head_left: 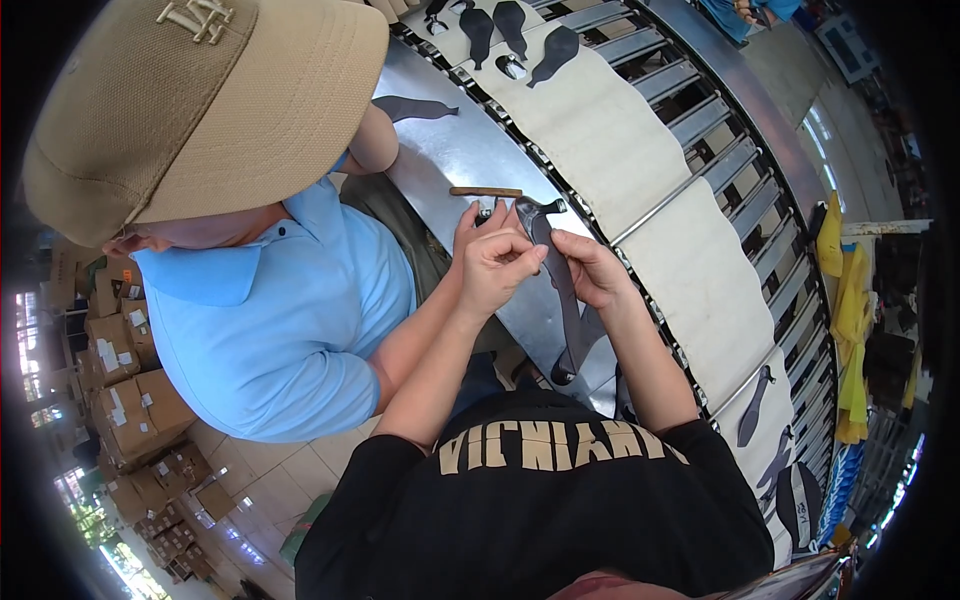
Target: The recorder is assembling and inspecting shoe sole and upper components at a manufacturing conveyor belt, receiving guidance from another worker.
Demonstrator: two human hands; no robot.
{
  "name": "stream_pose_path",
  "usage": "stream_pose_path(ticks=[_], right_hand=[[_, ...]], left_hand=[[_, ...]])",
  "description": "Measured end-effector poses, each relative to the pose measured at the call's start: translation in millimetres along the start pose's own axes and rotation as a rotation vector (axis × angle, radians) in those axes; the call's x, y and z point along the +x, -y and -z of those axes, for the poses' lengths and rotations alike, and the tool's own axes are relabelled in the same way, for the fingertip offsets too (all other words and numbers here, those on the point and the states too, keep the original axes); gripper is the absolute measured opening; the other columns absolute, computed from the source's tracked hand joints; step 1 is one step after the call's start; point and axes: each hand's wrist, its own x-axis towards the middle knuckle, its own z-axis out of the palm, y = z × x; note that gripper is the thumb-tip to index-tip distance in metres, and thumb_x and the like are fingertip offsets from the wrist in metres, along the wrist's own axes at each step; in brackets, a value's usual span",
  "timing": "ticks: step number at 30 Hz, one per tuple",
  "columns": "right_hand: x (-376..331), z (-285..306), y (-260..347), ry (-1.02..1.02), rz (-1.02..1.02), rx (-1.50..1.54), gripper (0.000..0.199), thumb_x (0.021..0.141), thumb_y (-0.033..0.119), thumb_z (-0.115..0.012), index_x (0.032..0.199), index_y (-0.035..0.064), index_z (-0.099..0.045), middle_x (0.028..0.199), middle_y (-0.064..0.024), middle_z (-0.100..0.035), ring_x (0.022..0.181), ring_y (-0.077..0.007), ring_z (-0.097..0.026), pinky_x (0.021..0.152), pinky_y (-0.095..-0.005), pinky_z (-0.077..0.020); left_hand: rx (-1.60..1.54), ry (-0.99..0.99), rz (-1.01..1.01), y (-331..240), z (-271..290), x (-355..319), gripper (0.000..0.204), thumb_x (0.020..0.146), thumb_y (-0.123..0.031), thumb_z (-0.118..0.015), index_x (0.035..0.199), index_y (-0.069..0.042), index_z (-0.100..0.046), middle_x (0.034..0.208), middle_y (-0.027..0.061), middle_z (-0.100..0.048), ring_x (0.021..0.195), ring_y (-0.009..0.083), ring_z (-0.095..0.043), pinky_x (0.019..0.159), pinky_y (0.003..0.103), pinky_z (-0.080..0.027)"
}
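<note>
A long dark grey shoe sole piece [565, 305], narrow and curved, lies at a slant in front of me, with a glossy dark heel-like part at its far end. My right hand [597, 272] grips its right side between thumb and fingers. On its left edge, the thumb and forefinger of my left hand [503, 268] are pinched together; whatever they hold is too small to make out. Just beyond my left hand are a co-worker's fingers [468, 228] by a small shiny item. A brown stick [486, 191] rests on the metal table [440, 155] past them.
Along the right runs a roller conveyor [700, 122] with a cream cloth belt [655, 215] carrying several dark sole-shaped pieces [555, 55]. Close on my left sits the co-worker in a blue shirt [270, 310] and tan cap. Stacked cartons [145, 410] stand at the left; yellow cloths [852, 330] hang at the right.
</note>
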Motion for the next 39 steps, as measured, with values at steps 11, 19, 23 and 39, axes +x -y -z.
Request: stream_pose_path(ticks=[11,19,23,39], right_hand=[[35,-15,-30,-0.1,0.09,-0.133,0.02,0.089,0.022,-0.068,0.101,0.0061,-0.065,0.089,0.0004,-0.066,0.077,-0.0053,-0.06,0.071,-0.0185,-0.0461],[61,-6,-25,-0.215,0.408,-0.49,0.02,0.088,0.011,-0.068,0.105,0.0014,-0.063,0.093,-0.0015,-0.065,0.086,-0.008,-0.06,0.08,-0.0217,-0.0469],[61,-12,-23,-0.183,0.397,-0.506,0.019,0.085,0.006,-0.07,0.102,0.0002,-0.064,0.091,-0.0033,-0.067,0.081,-0.0089,-0.062,0.077,-0.0222,-0.0488],[64,-27,-37,-0.466,0.967,-1.061,0.015,0.075,0.003,-0.074,0.087,-0.0016,-0.066,0.078,-0.0075,-0.064,0.062,-0.0107,-0.061,0.059,-0.0239,-0.0489]], left_hand=[[-0.937,-0.04,0.325,44,26,-8,0.073,0.084,-0.01,-0.07,0.147,-0.015,-0.033,0.129,0.0072,-0.055,0.121,0.0259,-0.053,0.101,0.038,-0.043],[-0.975,-0.009,0.223,51,34,6,0.064,0.082,0.009,-0.062,0.14,-0.012,-0.045,0.132,0.009,-0.054,0.121,0.0221,-0.053,0.105,0.038,-0.043],[-1.012,-0.014,0.351,57,41,10,0.05,0.086,0.003,-0.058,0.134,-0.004,-0.05,0.126,0.0135,-0.058,0.114,0.0235,-0.058,0.102,0.038,-0.045],[-1.171,-0.136,0.454,123,34,28,0.042,0.096,-0.038,-0.048,0.12,-0.004,-0.054,0.111,0.0132,-0.062,0.104,0.0259,-0.06,0.097,0.043,-0.046]])
